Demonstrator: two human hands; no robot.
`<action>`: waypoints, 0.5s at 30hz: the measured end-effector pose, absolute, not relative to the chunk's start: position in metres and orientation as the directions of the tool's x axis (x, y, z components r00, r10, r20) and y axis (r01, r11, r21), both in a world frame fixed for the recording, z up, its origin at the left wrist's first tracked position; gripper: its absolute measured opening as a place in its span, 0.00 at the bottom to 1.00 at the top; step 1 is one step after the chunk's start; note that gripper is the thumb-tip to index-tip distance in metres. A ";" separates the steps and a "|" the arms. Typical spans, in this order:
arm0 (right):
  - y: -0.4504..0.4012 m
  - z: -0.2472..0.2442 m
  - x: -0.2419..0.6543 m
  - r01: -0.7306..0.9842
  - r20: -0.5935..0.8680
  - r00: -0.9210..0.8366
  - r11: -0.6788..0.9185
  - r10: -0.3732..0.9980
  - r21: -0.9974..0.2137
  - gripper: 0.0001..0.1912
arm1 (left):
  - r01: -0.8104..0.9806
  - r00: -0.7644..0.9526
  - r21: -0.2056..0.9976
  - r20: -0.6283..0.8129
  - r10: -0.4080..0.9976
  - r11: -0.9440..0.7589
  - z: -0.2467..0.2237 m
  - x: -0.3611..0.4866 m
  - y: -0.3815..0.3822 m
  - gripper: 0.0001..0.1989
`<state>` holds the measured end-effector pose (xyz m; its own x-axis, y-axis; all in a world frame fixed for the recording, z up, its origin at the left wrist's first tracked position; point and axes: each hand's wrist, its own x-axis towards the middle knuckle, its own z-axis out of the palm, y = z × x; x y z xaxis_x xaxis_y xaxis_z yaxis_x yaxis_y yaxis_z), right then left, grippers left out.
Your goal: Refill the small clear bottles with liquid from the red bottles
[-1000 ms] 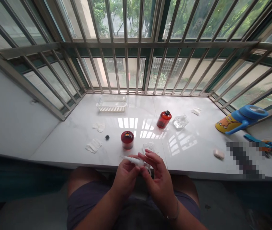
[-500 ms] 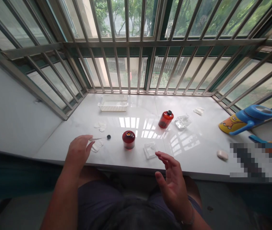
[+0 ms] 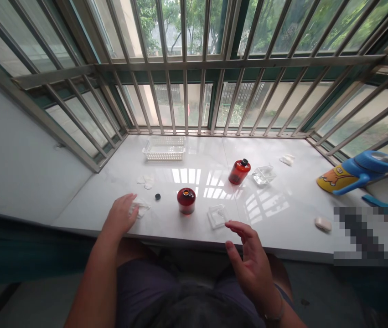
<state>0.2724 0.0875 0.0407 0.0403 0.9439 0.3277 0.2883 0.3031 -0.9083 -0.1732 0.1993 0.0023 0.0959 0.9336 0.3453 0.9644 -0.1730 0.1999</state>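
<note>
My left hand (image 3: 121,216) rests low over a crumpled white tissue (image 3: 142,208) at the left front of the counter. Its thumb and fingers are apart around the tissue's near side, and nothing shows clearly held in them. A small black cap (image 3: 157,197) lies just right of the tissue. Further right stands an uncapped amber-red bottle (image 3: 186,202), its round mouth facing up. My right hand (image 3: 246,255) hovers at the counter's front edge, fingers spread and holding nothing. By its fingertips lies a clear square plastic piece (image 3: 218,217).
A second red bottle (image 3: 239,173) with a black cap stands behind, beside a clear plastic container (image 3: 264,175). At the back is a white perforated basket (image 3: 164,155). White scraps (image 3: 147,182), a pale bar (image 3: 323,224) and a blue-yellow flask (image 3: 354,173) lie about the counter.
A thin pale stick-like thing that stuck out of my left hand towards the cap no longer shows. That hand has come closer to the tissue. My right hand stays open; the view has shifted slightly.
</note>
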 end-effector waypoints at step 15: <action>0.086 0.040 0.273 0.389 0.415 -0.006 0.385 0.910 -0.837 0.17 | 0.444 -0.033 0.895 0.066 0.997 -0.045 0.009 0.012 0.216 0.43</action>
<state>0.2728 0.0859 0.0403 -0.0058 0.9097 0.4152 0.3891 0.3845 -0.8371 0.0124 0.2158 0.0094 -0.0325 0.9973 0.0661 0.4441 -0.0448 0.8949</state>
